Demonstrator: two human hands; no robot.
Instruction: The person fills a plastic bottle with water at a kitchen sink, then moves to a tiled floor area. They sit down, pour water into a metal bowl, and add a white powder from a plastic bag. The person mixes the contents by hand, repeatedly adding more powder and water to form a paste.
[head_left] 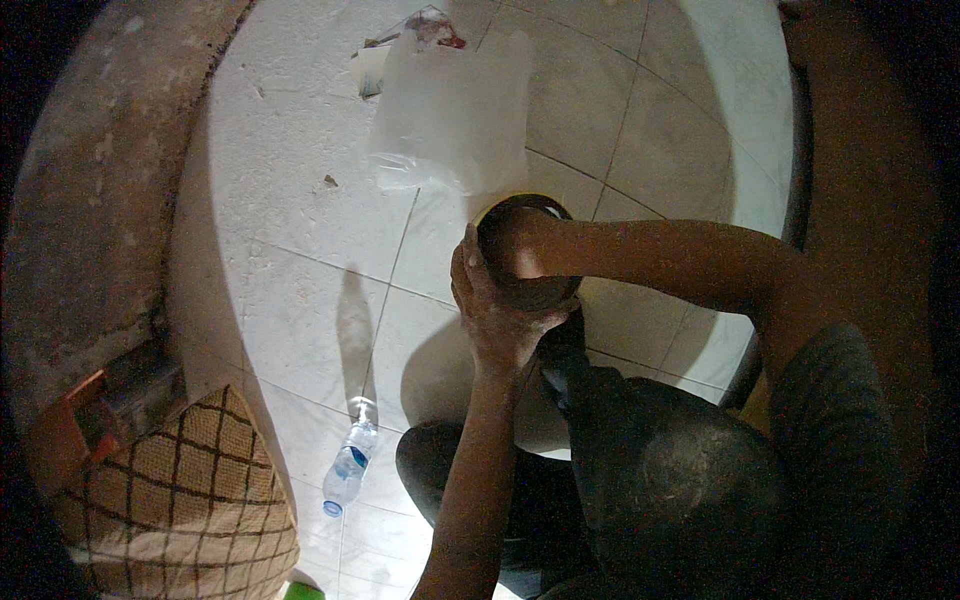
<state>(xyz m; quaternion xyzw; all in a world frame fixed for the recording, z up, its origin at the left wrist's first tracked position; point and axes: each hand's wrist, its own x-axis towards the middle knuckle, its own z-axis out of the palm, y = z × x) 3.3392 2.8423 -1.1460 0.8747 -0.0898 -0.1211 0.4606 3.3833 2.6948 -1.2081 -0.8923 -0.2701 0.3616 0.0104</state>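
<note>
A round, dark container with a yellowish rim is held up in front of me, its mouth facing up toward me. My left hand grips its near left side, fingers wrapped round the outer wall. From the right, my right forearm crosses over the rim, and my right hand reaches down inside the container. The fingers of that hand are hidden in it, so what they touch does not show.
Beyond the container lies a translucent plastic bag on the tiled floor, with crumpled scraps behind it. A clear bottle lies to the left. At lower left are a checked brown cloth and an orange object.
</note>
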